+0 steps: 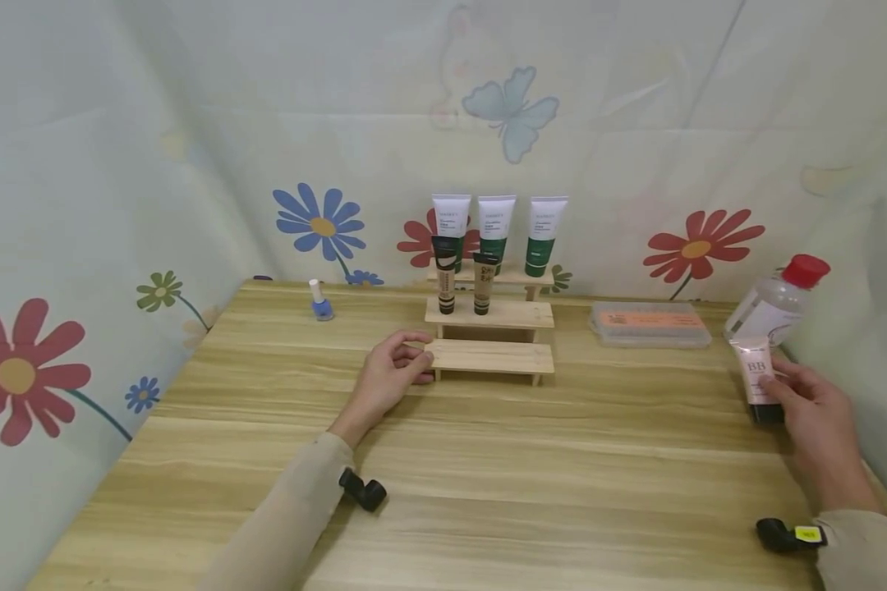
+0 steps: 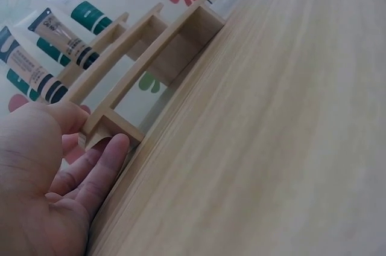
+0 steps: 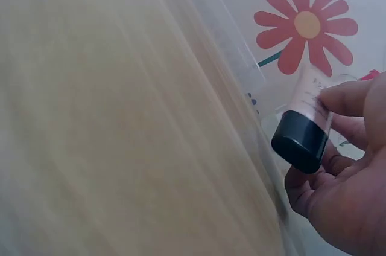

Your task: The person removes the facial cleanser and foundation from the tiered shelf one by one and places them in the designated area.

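Observation:
My right hand point(image 1: 820, 419) holds a pink BB cream tube point(image 1: 756, 369) between thumb and fingers, its black cap downward. The tube point(image 3: 310, 96) shows in the right wrist view with the cap toward the camera. At the left end of the lowest step, my left hand point(image 1: 392, 373) grips the three-step wooden display stand point(image 1: 491, 357), the thumb at the board's edge and fingers below it, as the left wrist view shows. Two small beige tubes with black caps point(image 1: 483, 283) stand on the middle step. White-and-green tubes point(image 1: 542, 234) stand on the top step.
A clear bottle with a red cap point(image 1: 779, 300) stands behind the pink tube at the right. Left of it lies a flat clear plastic case point(image 1: 650, 324) with an orange label. A blue nail polish bottle point(image 1: 321, 302) stands at the back left. A printed curtain point(image 1: 606, 123) encloses the table.

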`<state>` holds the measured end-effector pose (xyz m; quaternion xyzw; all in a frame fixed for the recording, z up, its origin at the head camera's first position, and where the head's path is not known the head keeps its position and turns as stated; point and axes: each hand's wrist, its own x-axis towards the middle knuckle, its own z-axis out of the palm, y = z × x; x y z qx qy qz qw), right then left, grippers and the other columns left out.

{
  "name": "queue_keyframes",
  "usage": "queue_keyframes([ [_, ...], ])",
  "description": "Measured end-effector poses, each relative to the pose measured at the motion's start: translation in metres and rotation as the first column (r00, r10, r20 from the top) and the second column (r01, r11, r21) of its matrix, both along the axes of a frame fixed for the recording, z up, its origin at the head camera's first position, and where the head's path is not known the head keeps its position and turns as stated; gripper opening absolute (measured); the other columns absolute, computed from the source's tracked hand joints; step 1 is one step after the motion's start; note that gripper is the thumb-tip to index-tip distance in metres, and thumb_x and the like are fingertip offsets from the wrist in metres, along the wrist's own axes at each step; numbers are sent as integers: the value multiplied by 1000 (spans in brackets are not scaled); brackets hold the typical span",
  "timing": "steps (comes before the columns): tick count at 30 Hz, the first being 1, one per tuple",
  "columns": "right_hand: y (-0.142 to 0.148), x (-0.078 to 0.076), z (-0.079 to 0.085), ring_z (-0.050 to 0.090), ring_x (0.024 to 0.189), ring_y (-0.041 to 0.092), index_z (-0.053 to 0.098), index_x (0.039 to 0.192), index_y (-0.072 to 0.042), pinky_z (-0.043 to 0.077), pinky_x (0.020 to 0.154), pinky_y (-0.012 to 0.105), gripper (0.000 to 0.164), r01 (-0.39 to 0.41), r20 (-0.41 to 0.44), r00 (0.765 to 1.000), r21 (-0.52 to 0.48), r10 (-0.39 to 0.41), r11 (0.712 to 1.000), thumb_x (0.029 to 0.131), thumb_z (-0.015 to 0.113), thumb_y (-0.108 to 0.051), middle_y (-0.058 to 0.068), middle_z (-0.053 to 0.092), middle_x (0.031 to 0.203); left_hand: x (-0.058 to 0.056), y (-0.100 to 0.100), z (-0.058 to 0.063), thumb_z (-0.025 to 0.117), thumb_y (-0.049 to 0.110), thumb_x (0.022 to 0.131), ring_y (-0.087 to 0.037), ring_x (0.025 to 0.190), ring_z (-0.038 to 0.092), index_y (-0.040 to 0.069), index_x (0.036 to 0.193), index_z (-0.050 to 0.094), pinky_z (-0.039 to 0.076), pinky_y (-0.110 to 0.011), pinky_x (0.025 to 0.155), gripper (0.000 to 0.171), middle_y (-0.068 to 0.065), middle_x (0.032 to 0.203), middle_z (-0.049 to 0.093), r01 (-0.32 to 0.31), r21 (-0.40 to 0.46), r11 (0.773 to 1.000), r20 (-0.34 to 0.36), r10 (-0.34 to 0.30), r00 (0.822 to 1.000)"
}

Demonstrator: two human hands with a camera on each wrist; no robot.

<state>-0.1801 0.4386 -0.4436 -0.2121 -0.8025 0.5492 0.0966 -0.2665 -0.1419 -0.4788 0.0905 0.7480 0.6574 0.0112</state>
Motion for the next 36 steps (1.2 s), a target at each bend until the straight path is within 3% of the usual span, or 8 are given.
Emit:
queue_keyframes([
  [3,2,-2,-5,46,103,5,54,167,-17,45,73,9,58,-30,33,999,122,26,992,114,64,-40,-30,53,110,0,0,0,73,12,110,-31,98,80,11,136,72,73,-40,86,26,-21,113,77,1,1,1000,-2,-1,1000],
  [6,3,-2,-10,50,106,15,53,165,-7,42,74,15,62,-69,55,997,259,56,963,115,62,-42,-5,67,124,0,0,0,74,12,110,-31,98,80,11,136,72,73,-40,86,26,-21,113,77,1,4,1000,-1,-1,1000],
  [9,5,-3,-14,51,109,24,50,164,-2,38,75,19,65,-105,77,994,372,82,922,116,59,-45,25,62,143,0,0,0,73,12,110,-30,97,80,11,136,72,73,-40,86,26,-21,113,77,-1,1,1000,1,1,1000],
  [12,4,-4,-17,53,105,13,52,163,0,40,73,15,64,-116,71,993,417,94,902,116,59,-43,33,59,149,0,0,0,73,13,110,-30,96,80,11,136,72,73,-39,86,26,-21,113,76,-2,-1,1000,3,2,1000],
  [21,5,-6,-22,49,100,-3,55,160,1,42,67,9,63,-115,72,993,461,92,880,115,61,-43,33,62,148,1,0,1,73,13,110,-31,97,80,10,136,72,73,-40,86,26,-21,112,76,4,2,1000,3,-4,1000],
  [26,5,-6,-22,60,104,14,56,158,4,40,67,9,59,-98,66,995,496,75,863,116,61,-37,34,64,145,2,0,2,73,13,110,-32,97,80,10,137,72,73,-39,86,27,-21,113,76,3,-1,1000,3,-3,1000],
  [32,4,-4,-21,50,90,-13,58,155,5,43,66,5,55,-72,25,997,483,68,873,114,64,-32,32,66,140,1,0,2,74,14,110,-31,98,80,10,138,71,73,-39,86,28,-20,112,76,11,-5,1000,0,-11,1000],
  [36,5,-4,-21,45,85,-22,61,152,4,45,66,2,53,-55,-14,997,471,70,880,113,67,-30,-4,72,111,1,0,2,74,15,110,-31,97,80,10,138,72,73,-39,86,28,-19,112,77,15,-7,1000,-4,-15,1000],
])
